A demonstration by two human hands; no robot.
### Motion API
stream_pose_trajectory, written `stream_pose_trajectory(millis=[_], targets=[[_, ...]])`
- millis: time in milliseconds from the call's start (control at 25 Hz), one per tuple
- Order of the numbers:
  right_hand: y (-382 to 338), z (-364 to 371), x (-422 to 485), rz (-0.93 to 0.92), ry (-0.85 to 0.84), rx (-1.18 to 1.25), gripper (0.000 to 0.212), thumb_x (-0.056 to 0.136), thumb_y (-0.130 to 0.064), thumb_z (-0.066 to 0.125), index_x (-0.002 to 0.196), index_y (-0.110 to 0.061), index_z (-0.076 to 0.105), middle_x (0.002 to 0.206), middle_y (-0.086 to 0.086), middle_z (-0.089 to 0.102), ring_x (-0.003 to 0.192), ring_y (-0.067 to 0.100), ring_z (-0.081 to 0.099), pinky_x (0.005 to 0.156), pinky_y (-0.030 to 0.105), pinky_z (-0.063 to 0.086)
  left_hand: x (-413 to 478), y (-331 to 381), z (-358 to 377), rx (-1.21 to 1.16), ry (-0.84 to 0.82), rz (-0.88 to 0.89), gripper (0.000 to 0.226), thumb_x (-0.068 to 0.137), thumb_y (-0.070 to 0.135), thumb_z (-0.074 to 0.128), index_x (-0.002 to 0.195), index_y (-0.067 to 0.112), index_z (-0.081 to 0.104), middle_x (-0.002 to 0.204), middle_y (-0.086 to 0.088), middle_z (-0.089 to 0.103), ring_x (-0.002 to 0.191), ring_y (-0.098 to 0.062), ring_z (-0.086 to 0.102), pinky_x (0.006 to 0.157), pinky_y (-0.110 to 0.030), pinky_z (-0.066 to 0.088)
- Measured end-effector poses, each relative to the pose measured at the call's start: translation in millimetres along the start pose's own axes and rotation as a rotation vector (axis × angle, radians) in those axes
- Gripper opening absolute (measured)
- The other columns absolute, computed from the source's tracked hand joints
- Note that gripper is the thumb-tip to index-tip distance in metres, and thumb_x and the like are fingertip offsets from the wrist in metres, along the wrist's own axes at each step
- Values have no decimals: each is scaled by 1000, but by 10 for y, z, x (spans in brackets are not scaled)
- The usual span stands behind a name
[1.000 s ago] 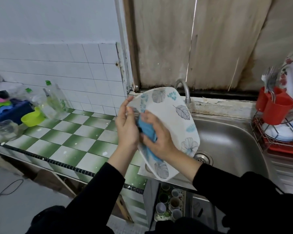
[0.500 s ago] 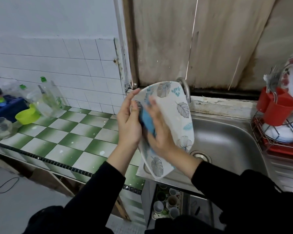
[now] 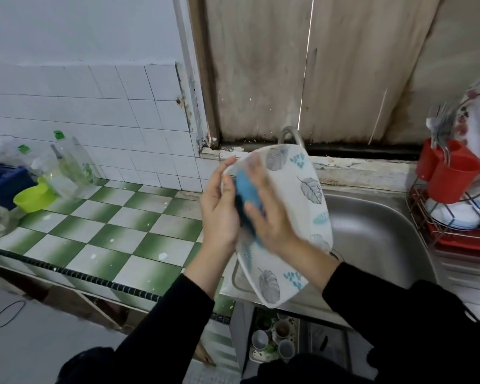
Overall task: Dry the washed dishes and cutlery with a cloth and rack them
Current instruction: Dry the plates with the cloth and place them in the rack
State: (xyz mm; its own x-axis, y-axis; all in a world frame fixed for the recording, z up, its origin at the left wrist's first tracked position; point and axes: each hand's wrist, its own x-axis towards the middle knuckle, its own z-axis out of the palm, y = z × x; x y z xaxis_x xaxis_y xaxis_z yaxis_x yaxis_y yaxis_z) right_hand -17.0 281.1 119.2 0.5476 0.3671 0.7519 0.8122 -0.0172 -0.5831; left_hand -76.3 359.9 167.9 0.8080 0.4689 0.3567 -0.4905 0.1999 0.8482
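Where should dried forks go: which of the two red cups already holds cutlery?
The rear red cup, farther left; cutlery stands in it. The front red cup looks empty.

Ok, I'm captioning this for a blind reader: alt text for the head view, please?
A person's left hand holds a leaf-patterned plate upright at a steel sink while the right hand presses a blue cloth against it. A red dish rack stands at right, a green-checked counter at left.

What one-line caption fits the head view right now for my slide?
Left hand holds a leaf-patterned plate at the sink while the right hand presses a blue cloth against it.
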Motion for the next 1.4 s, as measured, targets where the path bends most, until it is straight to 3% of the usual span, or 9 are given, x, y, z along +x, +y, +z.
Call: stream_pose_trajectory(millis=[160,280,400,480,680,920,1120,1280,1400], targets=[[385,-226,-663,-47,-288,-146,54,95,-21,45,148,-17,32,160,10,20,149,29,14,121,47,13,162,115,-209,-7,155,28,25,103,8,38,113,16,60,85,10,72,80,-5,64,77,-20,51],[730,-549,-446,178,0,-278,55,98,-28,39,151,-28,26,162,9,13,150,28,6,121,53,11,105,151,-223,7,175,17,28,104,7,36,113,18,60,83,13,71,81,-6,62,79,-20,51],[545,-593,134,432,319,-216,55,100,-28,35,149,-30,11,163,6,2,149,22,-7,119,34,-1,-21,84,-104,-9,123,9,31,104,7,36,111,22,62,77,13,68,72,-8,58,69,-19,49],[268,-360,240,328,277,-145,54,102,-27,34,151,-23,11,162,4,4,149,19,-4,119,26,0,-96,55,-4,1,61,20,30,103,5,36,112,20,61,85,12,71,78,-7,62,72,-18,50],[223,-80,-564,-199,-246,-175,55,102,-30,36,154,-19,18,162,1,8,149,34,11,121,47,10,-31,141,-55,-26,83,25,24,102,8,40,113,17,59,90,9,73,87,-6,65,80,-21,51],[384,-499,110,402,358,-109,56,100,-24,37,152,-12,17,162,10,7,150,23,4,122,31,8,-153,185,75,-10,51,-14,29,103,7,38,111,21,62,78,8,68,79,-13,58,78,-25,50],[91,-243,15,-2,55,-147,52,100,-22,41,148,-3,30,160,12,9,150,24,6,120,27,10,-190,162,213,54,1,51,27,101,16,43,113,27,65,86,-12,57,80,-23,50,69,-29,48],[198,-477,200,321,276,-110,51,100,-26,39,149,-15,31,161,12,13,150,22,8,114,10,10,-254,150,245,18,65,33,25,101,16,45,112,26,66,85,-7,57,77,-23,48,68,-29,46],[-12,-417,165,228,229,-89,51,99,-27,45,148,-16,35,162,11,9,150,22,9,115,11,10,-307,95,292,32,76,71,26,101,15,46,112,27,66,81,-9,59,75,-24,51,69,-27,46]])
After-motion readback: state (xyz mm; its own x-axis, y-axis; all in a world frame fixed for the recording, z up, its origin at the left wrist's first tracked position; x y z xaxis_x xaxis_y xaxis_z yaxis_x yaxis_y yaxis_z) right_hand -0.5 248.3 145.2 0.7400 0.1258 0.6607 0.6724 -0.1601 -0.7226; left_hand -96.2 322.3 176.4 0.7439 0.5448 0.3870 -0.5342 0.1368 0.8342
